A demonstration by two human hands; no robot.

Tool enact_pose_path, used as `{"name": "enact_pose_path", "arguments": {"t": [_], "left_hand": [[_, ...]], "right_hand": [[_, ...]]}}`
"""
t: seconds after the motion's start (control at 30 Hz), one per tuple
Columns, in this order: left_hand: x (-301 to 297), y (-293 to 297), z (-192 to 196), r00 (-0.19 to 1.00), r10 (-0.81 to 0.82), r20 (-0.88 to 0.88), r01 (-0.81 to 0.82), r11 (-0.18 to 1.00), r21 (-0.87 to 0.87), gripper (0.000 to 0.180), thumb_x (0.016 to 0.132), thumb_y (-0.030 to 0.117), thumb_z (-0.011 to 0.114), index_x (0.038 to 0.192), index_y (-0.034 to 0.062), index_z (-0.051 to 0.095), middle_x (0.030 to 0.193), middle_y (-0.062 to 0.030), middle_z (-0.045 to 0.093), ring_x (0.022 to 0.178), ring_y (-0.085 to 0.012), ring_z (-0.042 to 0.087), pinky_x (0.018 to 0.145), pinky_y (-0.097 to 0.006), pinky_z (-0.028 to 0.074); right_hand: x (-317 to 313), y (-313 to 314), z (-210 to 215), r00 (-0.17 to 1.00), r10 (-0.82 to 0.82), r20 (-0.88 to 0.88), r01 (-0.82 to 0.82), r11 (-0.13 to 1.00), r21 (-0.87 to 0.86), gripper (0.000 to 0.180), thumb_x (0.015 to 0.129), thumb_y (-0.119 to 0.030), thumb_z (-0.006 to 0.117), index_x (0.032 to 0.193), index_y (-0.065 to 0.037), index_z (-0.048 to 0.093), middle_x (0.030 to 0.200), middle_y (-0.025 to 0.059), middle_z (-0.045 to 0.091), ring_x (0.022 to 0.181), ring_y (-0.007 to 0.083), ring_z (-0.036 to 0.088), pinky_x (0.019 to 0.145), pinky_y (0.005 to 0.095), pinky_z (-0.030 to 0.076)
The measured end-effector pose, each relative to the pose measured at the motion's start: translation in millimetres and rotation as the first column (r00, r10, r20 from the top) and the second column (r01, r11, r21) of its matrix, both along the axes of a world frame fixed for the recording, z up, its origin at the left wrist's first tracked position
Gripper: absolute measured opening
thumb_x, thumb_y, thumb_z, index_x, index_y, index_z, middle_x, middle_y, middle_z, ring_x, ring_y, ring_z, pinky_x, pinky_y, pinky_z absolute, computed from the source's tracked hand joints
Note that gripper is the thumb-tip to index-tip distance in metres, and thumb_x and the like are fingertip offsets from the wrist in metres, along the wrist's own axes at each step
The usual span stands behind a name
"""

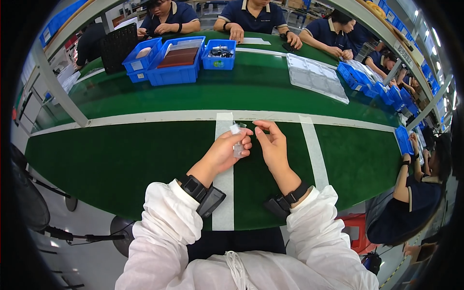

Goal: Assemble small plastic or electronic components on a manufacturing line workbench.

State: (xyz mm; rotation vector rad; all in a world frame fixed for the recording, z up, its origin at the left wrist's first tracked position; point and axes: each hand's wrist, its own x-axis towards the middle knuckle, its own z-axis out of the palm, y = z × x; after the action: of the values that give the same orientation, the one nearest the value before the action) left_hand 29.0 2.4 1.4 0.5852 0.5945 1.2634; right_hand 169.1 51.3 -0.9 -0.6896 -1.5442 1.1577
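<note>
My left hand (226, 151) is closed around a small clear bottle (238, 149) with a whitish top (235, 129), held upright above the green work surface. Beside the bottle's top, at my left fingertips, shows a small see-through piece (242, 125); its kind is too small to tell. My right hand (273, 145) is just to the right, apart from the bottle. Its thumb and forefinger come together in a pinch toward the left hand, and whatever may be between them cannot be made out.
Under my hands lies a green tabletop (121, 164) with pale tape strips (314, 152). Beyond a white rail (169, 115) runs a green belt (241, 92). It carries blue bins (176, 72) and a clear plastic tray (316, 77). Several co-workers sit opposite and at the right.
</note>
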Motion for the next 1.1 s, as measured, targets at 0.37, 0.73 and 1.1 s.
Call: {"name": "enact_pose_path", "arguments": {"t": [0.37, 0.73, 1.1], "left_hand": [[3, -2, 1, 0.967, -0.183, -0.175, 0.183, 0.983, -0.018, 0.008, 0.092, 0.019, 0.045, 0.090, 0.0114, 0.046, 0.058, 0.0054, 0.032, 0.047, -0.0032, 0.027, 0.041, -0.018, 0.021], [9, -7, 15, 0.941, -0.173, -0.290, 0.147, 0.983, -0.110, 0.020, 0.090, 0.025, 0.047, 0.076, 0.0107, 0.045, 0.058, 0.0047, 0.037, 0.050, -0.0047, 0.033, 0.042, -0.020, 0.021], [18, -6, 13, 0.969, 0.020, -0.245, -0.031, 0.999, -0.041, 0.030, 0.094, 0.037, 0.041, 0.085, 0.0100, 0.049, 0.071, 0.0014, 0.046, 0.059, -0.0085, 0.042, 0.047, -0.022, 0.035]], "right_hand": [[0, -3, 2, 0.992, 0.102, 0.076, -0.116, 0.973, 0.200, 0.028, 0.086, 0.000, 0.047, 0.112, -0.003, 0.056, 0.114, 0.0090, 0.057, 0.098, 0.0173, 0.055, 0.085, 0.0284, 0.043], [1, -12, 10, 0.947, 0.318, 0.040, -0.320, 0.946, 0.049, 0.047, 0.084, 0.007, 0.039, 0.129, -0.004, 0.040, 0.126, 0.0140, 0.046, 0.109, 0.0226, 0.052, 0.093, 0.0309, 0.040], [3, -5, 2, 0.991, 0.129, 0.043, -0.134, 0.979, 0.156, 0.046, 0.082, 0.005, 0.040, 0.127, -0.001, 0.040, 0.126, 0.0145, 0.046, 0.112, 0.0245, 0.049, 0.095, 0.0323, 0.038]]}}
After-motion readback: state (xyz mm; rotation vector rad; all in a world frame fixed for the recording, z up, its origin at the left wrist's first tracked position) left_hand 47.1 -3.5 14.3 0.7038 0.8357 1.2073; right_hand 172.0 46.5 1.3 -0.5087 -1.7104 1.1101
